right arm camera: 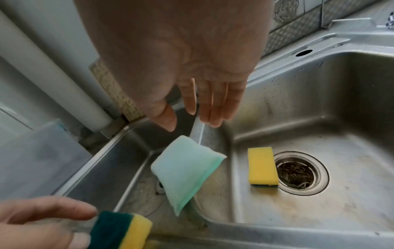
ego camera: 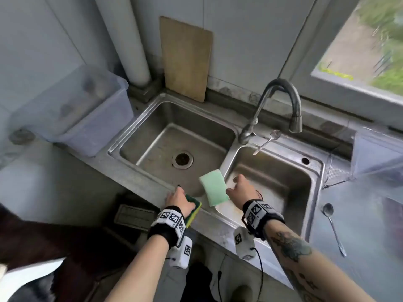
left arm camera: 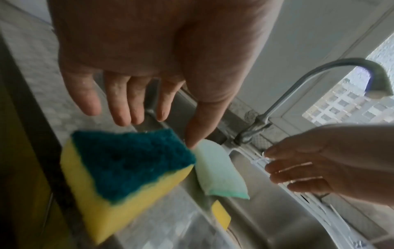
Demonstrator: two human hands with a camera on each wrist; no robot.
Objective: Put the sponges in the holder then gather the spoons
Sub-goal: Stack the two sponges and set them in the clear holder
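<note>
The left hand (ego camera: 179, 198) sits at the near rim of the double sink (ego camera: 139, 118), over a yellow sponge with a dark green scouring face (left arm camera: 127, 168). In the left wrist view its fingers hang straight and spread above that sponge, and whether any of them touches it I cannot tell. The right hand (ego camera: 241, 188) is spread too, fingers straight and holding nothing, just beside a pale green sponge (ego camera: 213, 188) that stands tilted over the divider between the 2 basins — from these views I cannot tell if it rests there or is in the air.

A 3rd sponge, yellow with a thin green base (right arm camera: 263, 166), lies flat on the floor of the right basin beside the drain (right arm camera: 298, 173). 1 spoon (ego camera: 267, 141) lies on the sink rim at the foot of the tap (ego camera: 281, 101); another spoon (ego camera: 333, 227) lies on the counter (ego camera: 359, 225) to the right of the sink. No sponge holder can be picked out for certain.

The sponges look light and soft and will likely squash under a grip; if wet they may drip. Pinching each across its short sides, thumb against fingers, should hold it well. The spoons are thin, stiff metal lying flat on steel, probably slippery, so a fingertip pinch at the handle seems best.

No brand or readable writing shows; only the black-and-white square markers on the wrist bands (ego camera: 172, 216).
</note>
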